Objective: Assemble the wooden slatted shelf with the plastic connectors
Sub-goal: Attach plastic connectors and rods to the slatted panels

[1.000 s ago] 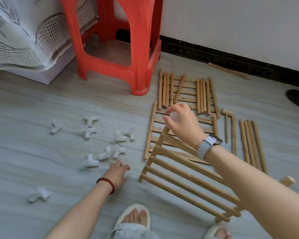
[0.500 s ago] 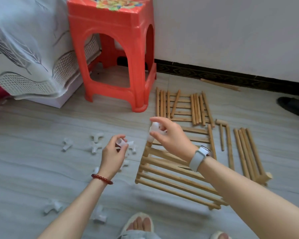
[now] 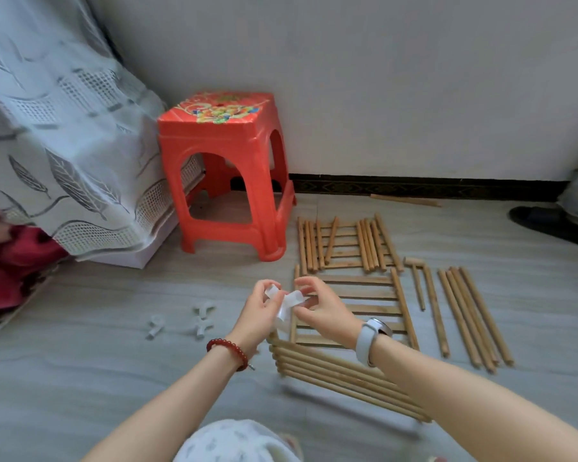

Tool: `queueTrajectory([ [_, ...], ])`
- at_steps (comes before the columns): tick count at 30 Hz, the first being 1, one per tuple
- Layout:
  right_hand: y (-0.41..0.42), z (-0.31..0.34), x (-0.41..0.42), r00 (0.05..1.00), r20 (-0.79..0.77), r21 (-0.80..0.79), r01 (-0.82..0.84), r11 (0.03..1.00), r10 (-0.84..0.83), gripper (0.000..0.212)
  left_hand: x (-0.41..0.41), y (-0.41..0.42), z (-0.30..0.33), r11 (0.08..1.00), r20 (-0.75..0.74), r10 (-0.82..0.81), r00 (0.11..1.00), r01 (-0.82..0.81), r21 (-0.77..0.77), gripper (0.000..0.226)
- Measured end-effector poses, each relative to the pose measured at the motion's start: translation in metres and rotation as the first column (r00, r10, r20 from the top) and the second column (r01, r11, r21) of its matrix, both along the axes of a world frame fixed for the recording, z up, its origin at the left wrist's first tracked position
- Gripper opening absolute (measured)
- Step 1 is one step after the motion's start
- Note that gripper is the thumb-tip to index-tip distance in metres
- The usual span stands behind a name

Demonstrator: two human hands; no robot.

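Head view: left hand (image 3: 259, 306) and right hand (image 3: 324, 306) both pinch white plastic connectors (image 3: 289, 300) together. Slatted panel (image 3: 341, 375) stands tilted just below them.

A white plastic connector (image 3: 289, 303) with short tube arms is held up between both hands, above the floor; two more white connectors (image 3: 202, 320) lie on the grey floor to the left, near each other; a slatted wooden panel (image 3: 341, 375) stands tilted on its edge below the hands; a second slatted panel (image 3: 364, 305) lies flat behind it; loose wooden rods (image 3: 471, 315) lie side by side at right; more rods (image 3: 344, 243) rest across a third panel near the wall.
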State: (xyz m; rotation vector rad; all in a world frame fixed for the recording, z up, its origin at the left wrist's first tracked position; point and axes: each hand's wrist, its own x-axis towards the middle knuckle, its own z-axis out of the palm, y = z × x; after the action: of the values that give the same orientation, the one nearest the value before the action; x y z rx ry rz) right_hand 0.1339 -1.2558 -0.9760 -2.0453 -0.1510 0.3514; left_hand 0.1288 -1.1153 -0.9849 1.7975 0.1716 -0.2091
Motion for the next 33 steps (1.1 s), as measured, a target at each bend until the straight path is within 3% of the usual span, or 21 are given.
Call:
queueTrajectory([
  [5, -0.024, 0.012, -0.005, 0.996, -0.033, -0.013, 0.082, 0.997, -0.083, 0.009, 0.004, -0.014, 0.004, 0.962, -0.025, -0.168, 0.985, 0.17, 0.215, 0.015],
  [8, -0.038, 0.019, -0.008, 0.987, -0.139, 0.015, 0.087, 0.996, -0.084, 0.025, 0.008, -0.031, 0.01, 0.921, -0.041, -0.236, 0.971, 0.237, 0.31, 0.022],
  [10, -0.043, 0.016, -0.009, 0.985, -0.163, -0.083, 0.043, 0.996, -0.056, 0.035, 0.008, -0.043, 0.01, 0.915, -0.045, -0.235, 0.971, 0.236, 0.326, 0.027],
  [14, -0.05, 0.005, -0.002, 0.992, -0.094, -0.252, 0.063, 0.966, -0.089, 0.031, 0.004, -0.059, 0.011, 0.9, -0.063, -0.269, 0.961, 0.274, 0.338, 0.029],
  [19, -0.057, 0.007, -0.005, 0.985, -0.154, -0.205, 0.039, 0.978, -0.072, 0.023, 0.003, -0.059, 0.013, 0.864, -0.142, -0.303, 0.942, 0.335, 0.376, 0.034],
  [22, -0.075, 0.02, -0.003, 0.979, -0.137, -0.193, 0.124, 0.973, -0.152, 0.019, -0.001, -0.061, 0.009, 0.821, -0.19, -0.375, 0.907, 0.42, 0.387, 0.044],
  [23, -0.085, 0.025, -0.002, 0.966, -0.153, -0.126, 0.192, 0.973, -0.21, 0.016, -0.004, -0.061, 0.006, 0.757, -0.189, -0.42, 0.888, 0.458, 0.466, 0.05],
  [25, -0.108, 0.038, -0.003, 0.915, -0.262, 0.111, 0.343, 0.933, -0.306, 0.013, -0.012, -0.061, -0.001, 0.479, -0.193, -0.543, 0.818, 0.49, 0.729, 0.062],
  [26, -0.117, 0.044, -0.005, 0.886, -0.333, 0.251, 0.412, 0.876, -0.322, 0.014, -0.016, -0.06, -0.004, 0.324, -0.208, -0.604, 0.77, 0.475, 0.818, 0.068],
  [28, -0.135, 0.055, -0.01, 0.837, -0.447, 0.496, 0.525, 0.692, -0.315, 0.019, -0.017, -0.063, -0.005, 0.121, -0.246, -0.662, 0.708, 0.425, 0.897, 0.074],
  [31, -0.15, 0.064, -0.014, 0.811, -0.535, 0.722, 0.584, 0.37, -0.237, 0.022, -0.01, -0.071, -0.002, -0.057, -0.293, -0.643, 0.708, 0.337, 0.94, 0.056],
  [33, -0.155, 0.065, -0.017, 0.797, -0.574, 0.777, 0.603, 0.184, -0.186, 0.023, -0.003, -0.078, 0.0, -0.081, -0.282, -0.622, 0.731, 0.297, 0.951, 0.04],
])
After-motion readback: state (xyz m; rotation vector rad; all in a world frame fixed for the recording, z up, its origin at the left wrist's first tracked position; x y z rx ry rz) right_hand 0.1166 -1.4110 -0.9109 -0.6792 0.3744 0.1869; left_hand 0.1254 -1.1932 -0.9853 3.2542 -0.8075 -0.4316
